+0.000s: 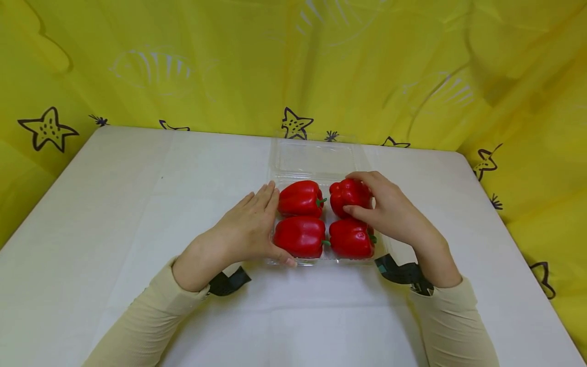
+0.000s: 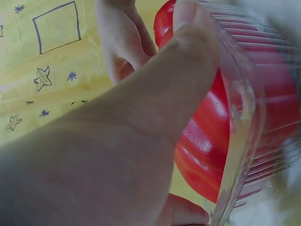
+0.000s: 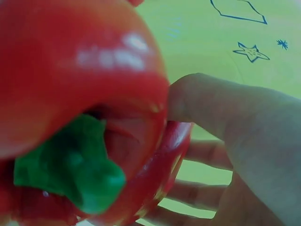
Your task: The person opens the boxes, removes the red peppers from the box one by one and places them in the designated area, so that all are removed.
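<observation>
Red bell peppers with green stems sit in two rows in a clear plastic clamshell container (image 1: 316, 262). My left hand (image 1: 251, 227) lies along the container's left side with straight fingers, its thumb at the near left corner. Right beside it are the far left bell pepper (image 1: 299, 199) and the near left bell pepper (image 1: 299, 237). My right hand (image 1: 392, 206) grips the far right bell pepper (image 1: 341, 196) between thumb and fingers. The near right bell pepper (image 3: 108, 61) fills much of the right wrist view, its stem toward the camera.
The container's clear lid (image 1: 316, 155) lies open toward the back of the white table (image 1: 137, 204). A yellow patterned curtain (image 1: 229, 66) hangs behind the table and along its sides. Dark straps (image 1: 229, 281) show at both wrists.
</observation>
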Tool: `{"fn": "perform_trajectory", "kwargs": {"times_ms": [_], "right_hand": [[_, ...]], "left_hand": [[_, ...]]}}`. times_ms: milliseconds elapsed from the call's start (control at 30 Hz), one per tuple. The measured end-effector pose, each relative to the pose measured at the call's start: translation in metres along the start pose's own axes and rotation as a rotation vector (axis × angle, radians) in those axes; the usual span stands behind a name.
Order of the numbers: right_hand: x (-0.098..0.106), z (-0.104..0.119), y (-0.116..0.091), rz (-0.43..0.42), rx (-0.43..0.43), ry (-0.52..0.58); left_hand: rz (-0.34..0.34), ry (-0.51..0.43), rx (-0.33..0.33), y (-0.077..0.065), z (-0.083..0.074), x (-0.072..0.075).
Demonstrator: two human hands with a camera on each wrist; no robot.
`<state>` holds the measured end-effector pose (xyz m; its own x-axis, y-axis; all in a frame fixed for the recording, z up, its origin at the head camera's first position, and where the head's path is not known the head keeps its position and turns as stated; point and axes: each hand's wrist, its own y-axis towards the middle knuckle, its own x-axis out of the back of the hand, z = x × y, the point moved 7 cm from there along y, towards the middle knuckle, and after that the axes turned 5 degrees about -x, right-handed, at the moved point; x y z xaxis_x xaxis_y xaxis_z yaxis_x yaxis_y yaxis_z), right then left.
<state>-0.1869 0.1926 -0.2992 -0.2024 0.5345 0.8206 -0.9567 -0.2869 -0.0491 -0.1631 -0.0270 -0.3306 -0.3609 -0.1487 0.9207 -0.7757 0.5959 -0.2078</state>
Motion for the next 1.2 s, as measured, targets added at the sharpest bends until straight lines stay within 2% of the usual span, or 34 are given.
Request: {"fn": "perform_trajectory", "kwargs": {"times_ms": [233, 467, 767, 1000, 1200], "right_hand": [[0.007, 0.0, -0.003, -0.041, 0.039, -0.009], [0.011, 0.002, -0.006, -0.049, 0.065, -0.007], [0.022, 0.005, -0.014, -0.128, 0.129, -0.003], [0.027, 0.006, -0.018, -0.157, 0.138, -0.002], [0.038, 0.002, -0.022, -0.228, 0.128, -0.032]], "left_hand": [[0.002, -0.005, 0.006, 0.0, 0.0, 0.0], [0.001, 0.0, 0.005, 0.0, 0.001, -0.001], [0.001, -0.01, 0.002, 0.0, 0.0, 0.0], [-0.001, -0.015, 0.004, -0.001, 0.0, 0.0], [-0.003, -0.023, 0.007, 0.0, 0.0, -0.001]]}}
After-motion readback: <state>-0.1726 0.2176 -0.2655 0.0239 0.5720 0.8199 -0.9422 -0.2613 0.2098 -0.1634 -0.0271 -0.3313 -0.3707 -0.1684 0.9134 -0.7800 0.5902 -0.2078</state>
